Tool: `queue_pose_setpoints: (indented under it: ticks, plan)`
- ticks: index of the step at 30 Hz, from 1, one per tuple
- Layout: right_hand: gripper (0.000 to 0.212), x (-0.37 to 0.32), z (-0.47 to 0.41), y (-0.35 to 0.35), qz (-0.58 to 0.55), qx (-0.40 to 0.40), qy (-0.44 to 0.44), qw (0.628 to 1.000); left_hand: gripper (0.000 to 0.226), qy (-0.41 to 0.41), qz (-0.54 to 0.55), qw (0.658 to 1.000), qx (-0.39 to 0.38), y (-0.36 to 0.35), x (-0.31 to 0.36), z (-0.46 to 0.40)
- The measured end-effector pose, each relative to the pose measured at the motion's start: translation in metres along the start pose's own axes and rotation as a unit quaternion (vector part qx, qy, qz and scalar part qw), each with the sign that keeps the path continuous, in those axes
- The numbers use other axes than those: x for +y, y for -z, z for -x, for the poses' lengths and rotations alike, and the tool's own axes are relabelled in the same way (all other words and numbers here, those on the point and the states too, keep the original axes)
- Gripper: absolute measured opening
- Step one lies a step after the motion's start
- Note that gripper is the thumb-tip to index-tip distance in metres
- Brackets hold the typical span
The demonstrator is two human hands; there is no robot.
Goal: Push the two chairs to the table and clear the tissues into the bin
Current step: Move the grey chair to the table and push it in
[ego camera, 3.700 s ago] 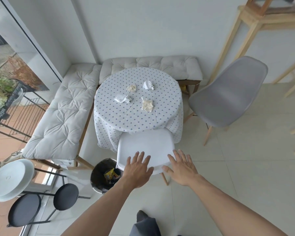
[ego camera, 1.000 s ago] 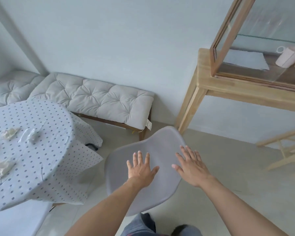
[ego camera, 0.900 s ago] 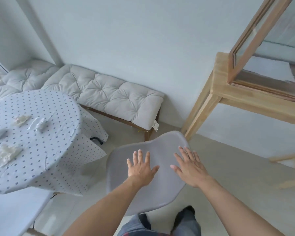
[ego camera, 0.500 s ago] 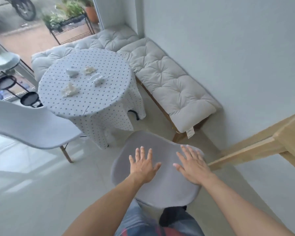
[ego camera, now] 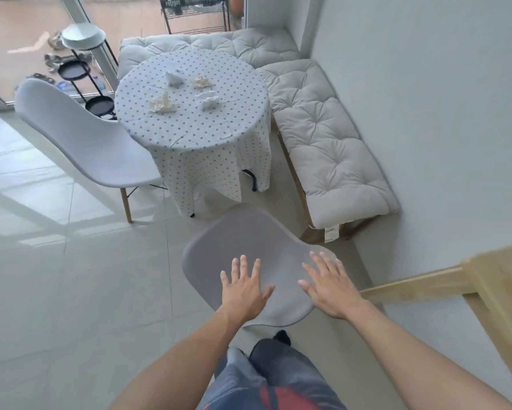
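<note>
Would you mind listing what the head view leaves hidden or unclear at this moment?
- Bin: not in view.
- Grey chair legs and seat: hidden beneath its own backrest.
- Table legs: mostly covered by the dotted cloth.
- Tissues: four clumps, too small to tell how many sheets.
- Left hand and right hand: flat and open on the backrest; pressing force cannot be seen.
- White chair seat front: hidden by the cloth.

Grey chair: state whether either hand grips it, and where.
No grip: left hand and right hand lie flat, fingers spread, on the grey chair backrest.
</note>
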State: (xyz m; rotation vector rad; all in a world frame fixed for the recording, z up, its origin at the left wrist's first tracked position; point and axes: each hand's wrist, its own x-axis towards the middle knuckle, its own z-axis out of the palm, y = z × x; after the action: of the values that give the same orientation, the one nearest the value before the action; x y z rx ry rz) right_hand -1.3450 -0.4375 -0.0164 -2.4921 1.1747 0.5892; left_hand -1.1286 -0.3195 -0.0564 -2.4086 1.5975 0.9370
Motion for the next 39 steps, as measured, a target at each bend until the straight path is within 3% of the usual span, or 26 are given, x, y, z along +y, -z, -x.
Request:
queue_pose_setpoints:
  ticks: [12, 17, 24, 39]
  plan:
    - [0.066, 0.038, -0.025, -0.002, 0.113, -0.076, 0.161, 0.978, 0.075, 0.092, 0.061, 0.994, 0.016, -0.065, 0.061, 0.049]
    - [0.066, 0.053, -0.030, 0.003, 0.151, -0.085, 0.252, 0.952, 0.086, 0.108, 0.100, 0.988, 0.046, -0.072, 0.098, 0.054]
    - [0.080, 0.080, -0.043, 0.010, 0.177, -0.072, 0.371, 0.909, 0.077, 0.093, 0.024, 0.992, 0.080, -0.073, 0.130, 0.057]
    - [0.081, 0.077, -0.061, 0.011, 0.153, -0.004, 0.382, 0.911, 0.064, 0.096, 0.002, 0.992, 0.079, -0.041, 0.128, 0.040]
